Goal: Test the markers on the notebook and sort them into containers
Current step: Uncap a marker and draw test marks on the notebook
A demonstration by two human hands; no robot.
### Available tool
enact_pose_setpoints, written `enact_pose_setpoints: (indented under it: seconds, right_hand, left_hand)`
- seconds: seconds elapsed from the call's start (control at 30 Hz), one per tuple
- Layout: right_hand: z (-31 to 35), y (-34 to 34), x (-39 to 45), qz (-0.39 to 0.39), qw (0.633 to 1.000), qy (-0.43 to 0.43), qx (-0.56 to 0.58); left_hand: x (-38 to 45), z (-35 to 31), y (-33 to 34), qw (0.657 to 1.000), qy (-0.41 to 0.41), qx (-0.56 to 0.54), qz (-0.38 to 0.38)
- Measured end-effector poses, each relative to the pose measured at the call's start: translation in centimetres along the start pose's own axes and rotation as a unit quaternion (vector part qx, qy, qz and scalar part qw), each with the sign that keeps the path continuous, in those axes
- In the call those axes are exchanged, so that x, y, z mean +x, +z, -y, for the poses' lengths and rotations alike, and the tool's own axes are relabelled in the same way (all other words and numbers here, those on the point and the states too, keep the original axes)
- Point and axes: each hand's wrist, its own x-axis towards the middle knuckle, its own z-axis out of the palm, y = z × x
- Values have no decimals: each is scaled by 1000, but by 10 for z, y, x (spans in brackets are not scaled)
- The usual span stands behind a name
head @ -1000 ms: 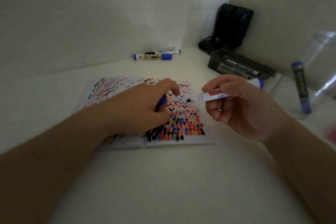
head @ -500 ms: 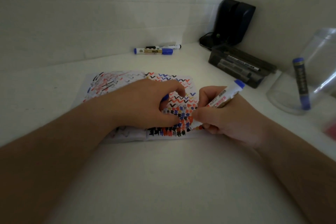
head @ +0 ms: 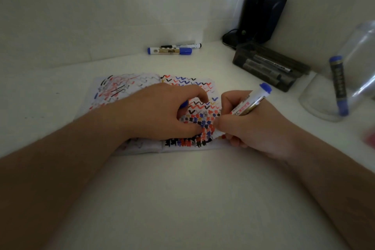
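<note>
Pressing the notebook [head: 154,95] flat on the worktop [head: 182,199] with the left hand [head: 162,111], fingers curled round a blue cap [head: 184,104]. Just right of it, pinching the marker [head: 246,105] low on its barrel in the right hand [head: 249,128], tip touching the page near its bottom edge, blue end tilting up and away. Judging the marker light, stiff and smooth, likely slippery: best gripping mid-barrel, near the tip for control. Judging the paper thin and prone to sliding, so needing that holding palm. Beyond the left hand, two markers [head: 169,50] lying by the wall. Beyond the right hand, a dark tray [head: 269,67] holding pens; further right, a clear jar [head: 349,71] containing one blue marker [head: 338,85].
</note>
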Motion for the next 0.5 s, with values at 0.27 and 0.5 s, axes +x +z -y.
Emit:
enact_pose_setpoints:
  seconds: [0.27, 0.5]
  right_hand:
    - [1, 1, 0, 1, 1000, 4, -20]
    - [2, 1, -1, 10, 1000, 7, 7]
  left_hand:
    - [0, 0, 0, 1000, -3, -6, 5]
    - [-1, -1, -1, 1000, 0, -4, 6]
